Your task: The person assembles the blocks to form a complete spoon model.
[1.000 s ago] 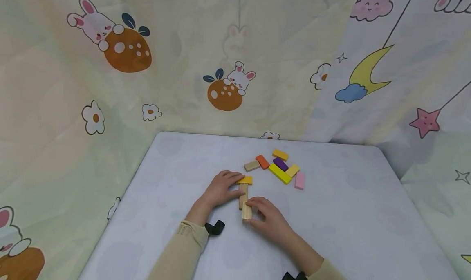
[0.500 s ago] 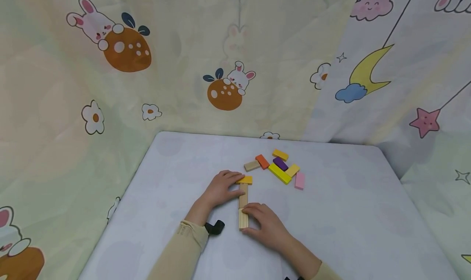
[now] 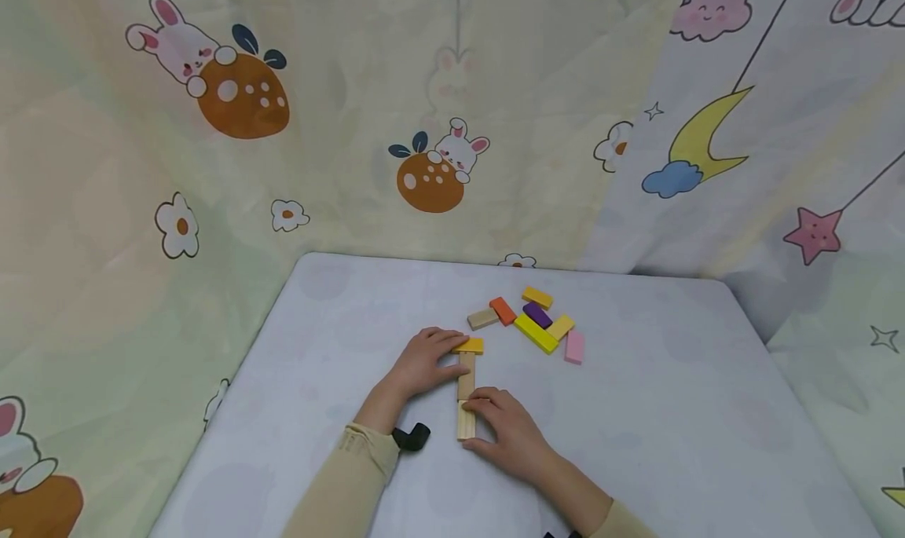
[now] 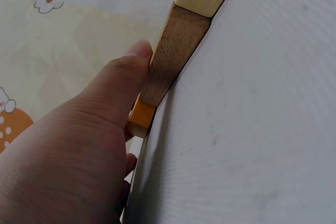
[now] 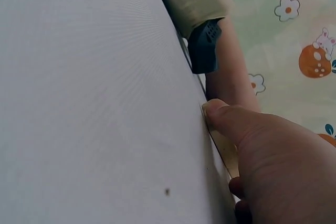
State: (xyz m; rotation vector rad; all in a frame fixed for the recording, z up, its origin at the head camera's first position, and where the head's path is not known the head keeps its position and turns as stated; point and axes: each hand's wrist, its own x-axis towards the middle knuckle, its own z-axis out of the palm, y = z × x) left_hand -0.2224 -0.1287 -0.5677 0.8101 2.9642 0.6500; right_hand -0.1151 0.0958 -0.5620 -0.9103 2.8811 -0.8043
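Observation:
A line of blocks runs toward me on the white table (image 3: pixel 672 412). At its far end an orange-yellow block (image 3: pixel 475 346) lies crosswise, touched by the fingertips of my left hand (image 3: pixel 423 367). That hand's thumb rests against the side of a brown wooden block (image 4: pixel 176 45), its fingers mostly straight. Nearest me, a paler wooden block (image 3: pixel 466 424) meets the brown one end to end. My right hand (image 3: pixel 511 434) pinches this pale block lengthwise, with the thumb at its near end and fingers near the joint. In the right wrist view the hand covers most of it.
Beyond the line lie loose blocks: tan (image 3: pixel 483 319), red-orange (image 3: pixel 503 311), purple (image 3: pixel 537 314), bright yellow (image 3: pixel 536 334), pink (image 3: pixel 574 348) and more yellow ones. A black wrist device (image 3: pixel 412 437) sits by the left cuff. A printed cloth (image 3: pixel 339 129) hangs behind the table.
My right hand has drawn the pale block toward me and slightly left, from overlapping the brown block to lying in line with it. The left hand has stayed in place.

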